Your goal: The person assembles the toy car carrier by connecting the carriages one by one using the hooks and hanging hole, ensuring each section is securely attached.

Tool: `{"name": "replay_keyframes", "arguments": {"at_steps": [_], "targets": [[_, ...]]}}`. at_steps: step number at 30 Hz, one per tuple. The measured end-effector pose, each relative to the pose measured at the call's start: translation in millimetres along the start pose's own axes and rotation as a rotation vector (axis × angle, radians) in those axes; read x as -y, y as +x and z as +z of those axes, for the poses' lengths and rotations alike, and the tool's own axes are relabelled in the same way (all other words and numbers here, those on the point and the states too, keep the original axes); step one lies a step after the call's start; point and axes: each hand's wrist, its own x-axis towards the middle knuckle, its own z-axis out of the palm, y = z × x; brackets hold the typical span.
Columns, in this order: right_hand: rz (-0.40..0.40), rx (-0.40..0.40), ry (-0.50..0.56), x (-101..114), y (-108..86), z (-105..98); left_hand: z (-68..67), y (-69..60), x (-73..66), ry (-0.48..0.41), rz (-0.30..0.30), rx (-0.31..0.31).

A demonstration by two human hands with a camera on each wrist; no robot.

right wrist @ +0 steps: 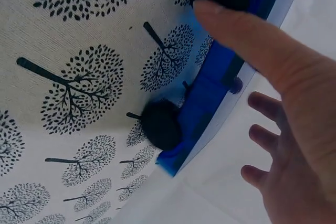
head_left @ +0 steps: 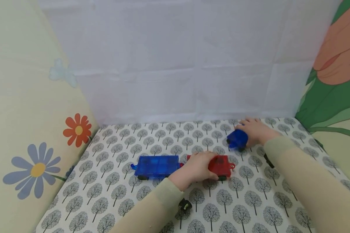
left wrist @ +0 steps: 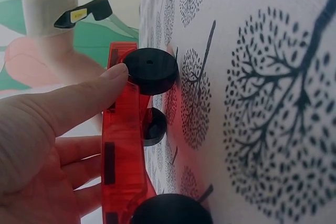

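My left hand [head_left: 196,165] grips a red translucent toy wagon [head_left: 221,164] on black wheels, its loop pointing right. In the left wrist view, the thumb presses beside a wheel [left wrist: 150,71] and the other fingers lie behind the red side. Left of it stands a longer blue toy wagon [head_left: 158,165] with a hook at its left end; a red coupling piece shows at its right end. Farther back on the right, my right hand [head_left: 256,130] holds another blue wheeled toy wagon [right wrist: 207,90], tilted and partly covered by the hand. Its thumb lies against a black wheel [right wrist: 161,124].
A tree-print cloth [head_left: 116,194] covers the table. A white sheet [head_left: 175,64] hangs at the back, with flower-printed panels on the left [head_left: 20,106] and right [head_left: 335,103]. Black camera mounts show at both wrists.
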Motion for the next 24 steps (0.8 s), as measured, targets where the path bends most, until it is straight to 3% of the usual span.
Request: {"name": "replay_keyframes", "arguments": {"at_steps": [7,13,24], "targets": [[0.066,0.050,0.124,3.5,-14.1,5.1,2.8,2.5,-1.0,0.000,-0.005,0.007],[0.127,0.070,0.136,7.4,-35.8,8.9,6.1,4.5,-1.6,0.014,-0.003,0.007],[0.048,0.023,0.158,24.3,-82.4,10.6,4.9,5.9,-3.2,-0.001,-0.029,0.006]]}}
